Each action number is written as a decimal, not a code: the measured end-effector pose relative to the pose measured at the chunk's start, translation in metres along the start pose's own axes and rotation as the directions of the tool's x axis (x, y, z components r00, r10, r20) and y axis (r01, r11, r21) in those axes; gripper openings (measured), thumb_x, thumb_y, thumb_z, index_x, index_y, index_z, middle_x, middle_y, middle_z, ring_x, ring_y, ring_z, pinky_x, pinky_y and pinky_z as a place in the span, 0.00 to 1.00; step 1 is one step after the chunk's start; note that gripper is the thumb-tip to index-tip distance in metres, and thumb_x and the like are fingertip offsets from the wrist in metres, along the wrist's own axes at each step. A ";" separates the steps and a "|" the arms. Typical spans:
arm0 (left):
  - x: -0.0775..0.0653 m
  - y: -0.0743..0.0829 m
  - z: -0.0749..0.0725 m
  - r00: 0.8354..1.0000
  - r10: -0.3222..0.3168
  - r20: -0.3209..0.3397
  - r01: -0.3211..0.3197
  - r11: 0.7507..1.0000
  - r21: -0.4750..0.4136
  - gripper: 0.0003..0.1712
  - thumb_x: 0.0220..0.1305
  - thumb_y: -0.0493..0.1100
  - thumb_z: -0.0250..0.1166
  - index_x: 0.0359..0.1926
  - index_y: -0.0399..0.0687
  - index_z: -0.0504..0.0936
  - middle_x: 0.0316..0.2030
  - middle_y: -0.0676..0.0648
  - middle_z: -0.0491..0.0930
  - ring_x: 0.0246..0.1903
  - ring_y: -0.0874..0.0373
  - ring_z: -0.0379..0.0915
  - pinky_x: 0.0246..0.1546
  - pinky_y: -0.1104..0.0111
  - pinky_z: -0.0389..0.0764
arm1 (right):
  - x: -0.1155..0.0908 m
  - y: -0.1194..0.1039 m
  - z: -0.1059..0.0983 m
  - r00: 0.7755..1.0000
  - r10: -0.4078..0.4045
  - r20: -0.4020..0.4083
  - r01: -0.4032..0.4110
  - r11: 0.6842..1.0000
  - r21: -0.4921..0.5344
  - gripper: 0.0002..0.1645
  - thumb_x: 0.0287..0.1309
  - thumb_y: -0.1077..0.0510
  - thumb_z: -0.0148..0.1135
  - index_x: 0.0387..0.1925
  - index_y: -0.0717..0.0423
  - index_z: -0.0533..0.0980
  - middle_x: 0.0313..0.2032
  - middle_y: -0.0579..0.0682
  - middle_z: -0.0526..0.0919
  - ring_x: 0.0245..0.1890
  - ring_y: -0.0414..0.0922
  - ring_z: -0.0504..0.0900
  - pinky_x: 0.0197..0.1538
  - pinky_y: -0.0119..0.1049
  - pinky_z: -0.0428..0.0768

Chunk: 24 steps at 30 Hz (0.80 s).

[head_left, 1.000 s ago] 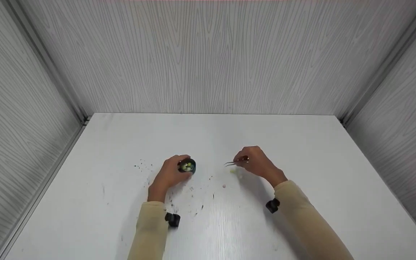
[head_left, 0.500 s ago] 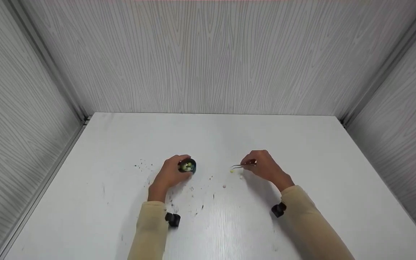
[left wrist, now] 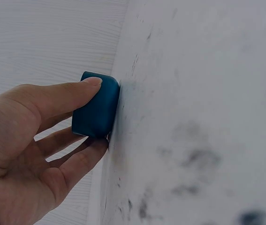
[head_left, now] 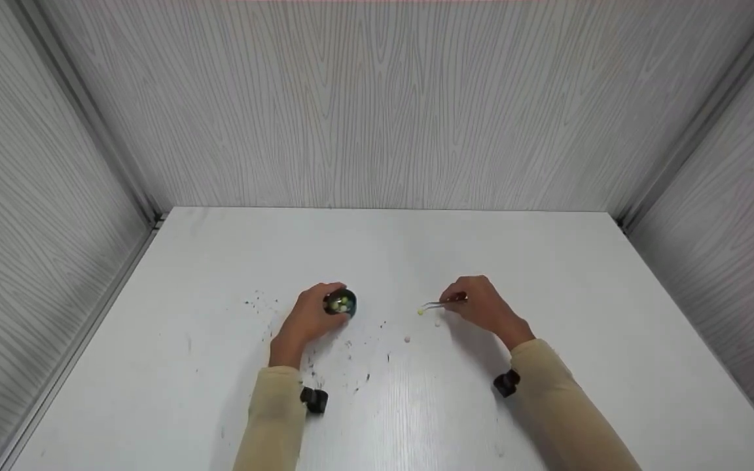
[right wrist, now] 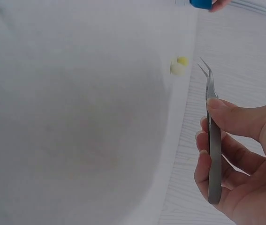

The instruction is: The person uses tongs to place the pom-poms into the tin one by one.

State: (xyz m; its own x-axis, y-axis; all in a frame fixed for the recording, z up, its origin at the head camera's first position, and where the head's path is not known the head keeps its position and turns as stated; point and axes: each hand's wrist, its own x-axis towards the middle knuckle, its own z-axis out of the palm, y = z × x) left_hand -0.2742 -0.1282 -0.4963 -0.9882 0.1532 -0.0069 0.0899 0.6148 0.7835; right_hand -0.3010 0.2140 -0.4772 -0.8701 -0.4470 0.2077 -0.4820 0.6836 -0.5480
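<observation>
My left hand [head_left: 310, 316] grips a small blue cup [left wrist: 96, 107] by its sides, standing on the table; several pale and yellow-green beads [head_left: 340, 304] show inside it. In my right hand [head_left: 484, 306] I hold metal curved-tip tweezers [right wrist: 213, 145], thumb on one side and fingers on the other. Their tips are slightly apart and point at a small yellow bead [head_left: 420, 313], right at it in the head view. A pale bead [head_left: 437, 323] lies just beside it, and a pinkish bead [head_left: 407, 339] lies nearer the front, between the hands.
The white table [head_left: 521, 242] carries dark specks and smudges [head_left: 315, 376] around the left hand. Grey wood-grain panels [head_left: 377, 104] stand at the back and both sides. A black wrist camera [head_left: 506, 383] sits on the right sleeve, another on the left.
My right hand has moved right and slightly toward the front, bringing the tweezer tips to the yellow bead. The left hand and the cup have stayed in place.
</observation>
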 end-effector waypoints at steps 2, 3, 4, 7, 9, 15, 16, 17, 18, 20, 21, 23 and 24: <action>0.000 0.000 0.001 1.000 -0.005 -0.001 0.005 1.000 0.002 0.34 0.63 0.38 0.73 0.70 0.45 0.75 0.66 0.38 0.77 0.69 0.41 0.71 0.71 0.47 0.71 | 0.000 0.001 0.001 1.000 0.001 0.001 -0.001 1.000 -0.014 0.07 0.57 0.69 0.72 0.37 0.58 0.90 0.34 0.53 0.90 0.35 0.43 0.84 0.42 0.35 0.82; 0.000 -0.001 0.001 1.000 -0.008 -0.001 0.008 1.000 0.005 0.34 0.63 0.38 0.73 0.70 0.45 0.75 0.65 0.38 0.77 0.69 0.41 0.71 0.71 0.47 0.71 | 0.000 0.002 0.002 1.000 -0.001 0.001 0.001 1.000 -0.020 0.06 0.57 0.69 0.72 0.36 0.58 0.90 0.34 0.53 0.90 0.35 0.43 0.84 0.41 0.35 0.82; 0.000 0.000 0.001 1.000 -0.009 -0.002 0.009 1.000 0.009 0.34 0.63 0.38 0.73 0.70 0.46 0.75 0.65 0.38 0.78 0.69 0.41 0.71 0.71 0.46 0.71 | 0.000 0.002 0.002 1.000 0.001 -0.001 -0.001 1.000 -0.024 0.06 0.57 0.68 0.72 0.36 0.58 0.90 0.34 0.53 0.90 0.34 0.43 0.84 0.41 0.35 0.82; 0.000 0.000 0.001 1.000 -0.016 -0.002 0.016 1.000 0.014 0.34 0.63 0.38 0.74 0.70 0.46 0.76 0.65 0.38 0.78 0.69 0.41 0.71 0.71 0.46 0.71 | 0.001 0.003 0.004 1.000 0.002 -0.007 -0.002 1.000 -0.028 0.06 0.57 0.69 0.73 0.36 0.58 0.90 0.33 0.53 0.90 0.34 0.43 0.84 0.42 0.36 0.82; 0.000 0.000 0.001 1.000 -0.017 -0.003 0.017 1.000 0.018 0.34 0.63 0.38 0.74 0.69 0.46 0.76 0.64 0.39 0.78 0.68 0.41 0.72 0.71 0.47 0.71 | 0.001 0.003 0.004 1.000 0.004 -0.011 -0.004 1.000 -0.024 0.06 0.57 0.69 0.73 0.35 0.58 0.90 0.33 0.53 0.90 0.35 0.44 0.84 0.42 0.37 0.82; 0.001 0.001 0.000 1.000 -0.012 -0.001 0.012 1.000 0.011 0.33 0.63 0.38 0.74 0.69 0.47 0.76 0.64 0.39 0.79 0.68 0.42 0.72 0.70 0.47 0.72 | 0.002 0.003 0.007 1.000 0.004 -0.005 -0.005 1.000 -0.030 0.06 0.57 0.69 0.72 0.35 0.58 0.90 0.33 0.53 0.90 0.34 0.43 0.84 0.41 0.36 0.81; 0.000 0.001 0.000 1.000 -0.009 0.000 0.009 1.000 0.010 0.33 0.63 0.39 0.74 0.69 0.47 0.76 0.64 0.39 0.79 0.68 0.42 0.72 0.70 0.47 0.72 | 0.002 0.003 0.007 1.000 0.004 -0.003 -0.004 0.999 -0.034 0.06 0.57 0.69 0.72 0.35 0.58 0.90 0.33 0.53 0.90 0.34 0.43 0.84 0.41 0.35 0.81; 0.000 0.001 0.000 1.000 -0.007 0.001 0.007 1.000 0.010 0.33 0.63 0.39 0.74 0.69 0.46 0.76 0.64 0.39 0.79 0.68 0.42 0.72 0.70 0.47 0.73 | 0.002 0.003 0.007 1.000 0.003 -0.003 -0.003 0.999 -0.037 0.06 0.57 0.69 0.73 0.35 0.58 0.90 0.33 0.53 0.90 0.34 0.43 0.84 0.40 0.35 0.81; 0.000 0.001 -0.001 1.000 -0.005 0.004 0.005 1.000 0.002 0.33 0.63 0.38 0.73 0.69 0.46 0.76 0.64 0.39 0.78 0.67 0.42 0.72 0.70 0.47 0.73 | 0.002 0.004 0.007 1.000 0.002 -0.003 -0.002 0.999 -0.037 0.06 0.57 0.69 0.73 0.34 0.57 0.90 0.33 0.53 0.90 0.34 0.43 0.84 0.40 0.35 0.81; 0.000 0.001 -0.001 1.000 -0.004 0.011 0.004 1.000 -0.011 0.33 0.63 0.38 0.73 0.69 0.45 0.76 0.64 0.38 0.78 0.67 0.41 0.73 0.69 0.46 0.73 | 0.003 0.004 0.007 1.000 -0.002 -0.004 0.001 0.999 -0.041 0.06 0.57 0.68 0.73 0.34 0.57 0.90 0.33 0.53 0.90 0.34 0.43 0.84 0.40 0.35 0.81; 0.000 0.001 -0.002 1.000 -0.004 0.015 0.004 1.000 -0.020 0.33 0.63 0.38 0.73 0.69 0.45 0.76 0.65 0.38 0.77 0.67 0.40 0.73 0.69 0.46 0.73 | 0.003 0.004 0.007 1.000 -0.005 -0.004 0.005 0.999 -0.041 0.06 0.57 0.68 0.73 0.34 0.57 0.90 0.33 0.53 0.90 0.34 0.43 0.84 0.40 0.35 0.81; -0.001 0.001 -0.003 1.000 -0.004 0.022 0.005 0.999 -0.032 0.33 0.63 0.37 0.72 0.69 0.44 0.76 0.65 0.37 0.77 0.67 0.39 0.73 0.68 0.46 0.73 | 0.003 0.004 0.007 1.000 -0.013 -0.004 0.012 0.999 -0.037 0.05 0.57 0.68 0.73 0.34 0.57 0.90 0.33 0.53 0.90 0.34 0.44 0.84 0.40 0.35 0.81; -0.001 0.002 -0.003 1.000 -0.003 0.025 0.004 0.999 -0.036 0.33 0.63 0.37 0.72 0.69 0.44 0.76 0.65 0.37 0.76 0.67 0.39 0.73 0.68 0.45 0.73 | 0.004 0.004 0.007 1.000 -0.014 -0.004 0.014 0.999 -0.034 0.05 0.57 0.68 0.73 0.34 0.58 0.90 0.32 0.53 0.89 0.34 0.44 0.83 0.40 0.35 0.81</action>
State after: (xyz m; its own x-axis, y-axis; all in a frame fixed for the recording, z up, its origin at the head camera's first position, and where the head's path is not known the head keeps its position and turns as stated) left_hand -0.2736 -0.1297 -0.4932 -0.9851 0.1703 -0.0250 0.0810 0.5868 0.8057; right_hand -0.3055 0.2113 -0.4848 -0.8635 -0.4543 0.2192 -0.4976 0.6965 -0.5170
